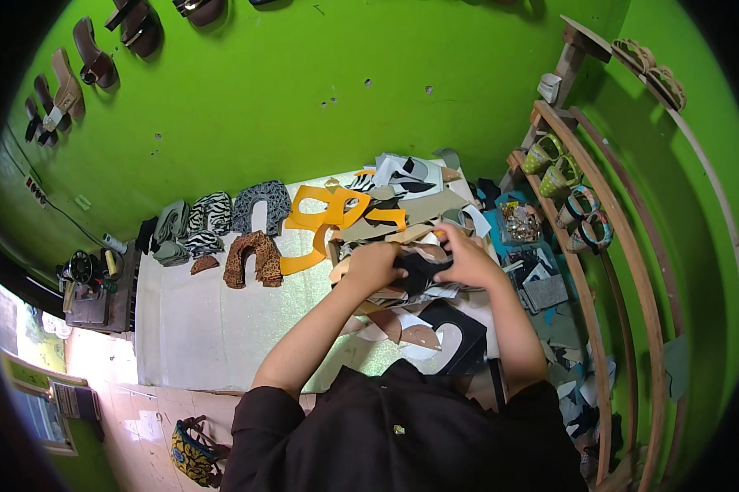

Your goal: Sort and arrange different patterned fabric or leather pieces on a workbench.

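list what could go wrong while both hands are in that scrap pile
The black sheet with a cut-out lies near the table's close edge, beside the person's body, so a sleeve or forearm might brush it off.

The yellow pieces lie against the scrap pile, so they could get dragged or mixed in by the left hand or right hand.

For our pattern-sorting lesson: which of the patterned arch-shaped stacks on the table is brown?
The leopard-spotted stack, nearest the left hand; the zebra-striped stack and grey-and-black stack show no brown.
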Demonstrator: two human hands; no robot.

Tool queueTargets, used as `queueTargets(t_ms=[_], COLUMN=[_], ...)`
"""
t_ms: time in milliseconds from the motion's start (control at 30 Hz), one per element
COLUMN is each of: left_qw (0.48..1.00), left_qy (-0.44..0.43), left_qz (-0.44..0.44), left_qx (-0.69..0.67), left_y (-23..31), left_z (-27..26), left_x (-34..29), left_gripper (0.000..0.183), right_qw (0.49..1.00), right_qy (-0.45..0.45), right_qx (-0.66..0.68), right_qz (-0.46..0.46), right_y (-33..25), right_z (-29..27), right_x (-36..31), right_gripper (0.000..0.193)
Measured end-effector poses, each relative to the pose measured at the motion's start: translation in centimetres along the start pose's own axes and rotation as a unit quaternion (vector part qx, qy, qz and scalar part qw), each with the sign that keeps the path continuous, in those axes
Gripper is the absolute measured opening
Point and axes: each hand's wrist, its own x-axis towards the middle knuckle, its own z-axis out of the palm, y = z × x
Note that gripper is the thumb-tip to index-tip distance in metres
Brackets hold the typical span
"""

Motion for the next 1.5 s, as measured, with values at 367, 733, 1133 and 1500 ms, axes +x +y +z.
queueTargets(t_ms=[367, 733, 1133, 1500], left_qw=[0.984, 0.889, 0.823, 0.672], left_qy=[0.113, 0.386, 0.457, 0.589], left_qz=[-0.016, 0.057, -0.061, -0.353], left_qx=[-0.136, -0.241, -0.333, -0.278], left_y=[-1.2, -1.3, -5.9, -8.7], left_z=[-3.3, -10.3, -8.5, 0.6], left_x=[-2.6, -4.5, -15.5, -24.9], left_gripper=[0.029, 0.015, 0.012, 0.046], right_qw=[0.948, 0.928, 0.956, 0.912], right_qy=[0.161, 0.324, 0.145, 0.026], right_qx=[0.275, 0.186, 0.242, 0.337], right_qz=[0.027, -0.012, -0.087, -0.234], right_y=[6.2, 0.9, -16.7, -22.5], right_z=[1.4, -0.7, 2.5, 16.8], right_x=[-3.7, -2.4, -1.3, -1.0], right_gripper=[0.042, 0.045, 0.084, 0.023])
